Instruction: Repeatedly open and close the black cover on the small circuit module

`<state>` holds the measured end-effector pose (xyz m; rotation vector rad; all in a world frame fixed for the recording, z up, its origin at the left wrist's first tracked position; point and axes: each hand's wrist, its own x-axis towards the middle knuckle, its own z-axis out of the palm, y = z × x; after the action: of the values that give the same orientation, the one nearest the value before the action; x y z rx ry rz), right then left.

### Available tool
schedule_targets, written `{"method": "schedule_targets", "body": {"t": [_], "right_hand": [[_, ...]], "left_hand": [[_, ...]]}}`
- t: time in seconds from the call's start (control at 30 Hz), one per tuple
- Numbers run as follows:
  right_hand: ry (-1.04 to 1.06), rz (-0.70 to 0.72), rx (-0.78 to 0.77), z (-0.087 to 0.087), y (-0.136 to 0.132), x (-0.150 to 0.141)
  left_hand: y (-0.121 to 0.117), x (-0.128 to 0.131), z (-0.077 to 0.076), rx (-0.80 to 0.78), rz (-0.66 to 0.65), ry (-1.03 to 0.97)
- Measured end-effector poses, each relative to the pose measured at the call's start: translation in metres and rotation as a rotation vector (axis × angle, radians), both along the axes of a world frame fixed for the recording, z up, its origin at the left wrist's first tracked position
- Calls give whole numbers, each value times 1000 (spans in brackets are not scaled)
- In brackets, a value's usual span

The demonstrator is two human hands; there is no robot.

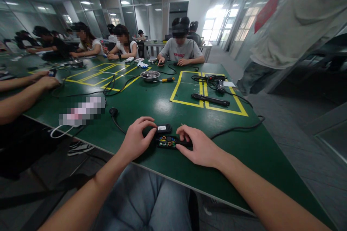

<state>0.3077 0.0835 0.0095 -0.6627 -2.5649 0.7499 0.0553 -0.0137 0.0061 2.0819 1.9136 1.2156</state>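
On the table edge before me lies an opened black plastic housing (159,145), with a circuit board (170,139) carrying copper coils showing inside it. Just behind it is a black cover (168,129) with a white printed label. My left hand (138,139) has thumb and fingers closed at the cover's left end; the exact contact is partly hidden. My right hand (202,146) is curled round the housing's right end, thumb against its near side. A black cable with a plug (113,112) runs behind my left hand.
A metal bowl (150,75) and a yellow-black screwdriver (165,79) lie farther back. Inside yellow tape to the right are a black bar-shaped tool (210,99) and cabled devices (221,86). A blurred-out white item (82,112) sits left. Co-workers sit around; one person stands right.
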Motion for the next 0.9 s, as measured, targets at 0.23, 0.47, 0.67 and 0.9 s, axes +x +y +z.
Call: {"method": "schedule_targets", "body": {"t": [0.23, 0.47, 0.67, 0.9], "right_hand": [[-55, -2, 42, 3, 0, 2], [-79, 3, 60, 0, 2, 1], [-61, -15, 32, -1, 3, 0], [-36, 19, 34, 1, 1, 1]], "left_hand": [[-26, -8, 2, -86, -155, 226], [-19, -12, 0, -180, -258, 200], [-17, -12, -3, -218, -248, 157], [-25, -7, 2, -194, -216, 149]]}}
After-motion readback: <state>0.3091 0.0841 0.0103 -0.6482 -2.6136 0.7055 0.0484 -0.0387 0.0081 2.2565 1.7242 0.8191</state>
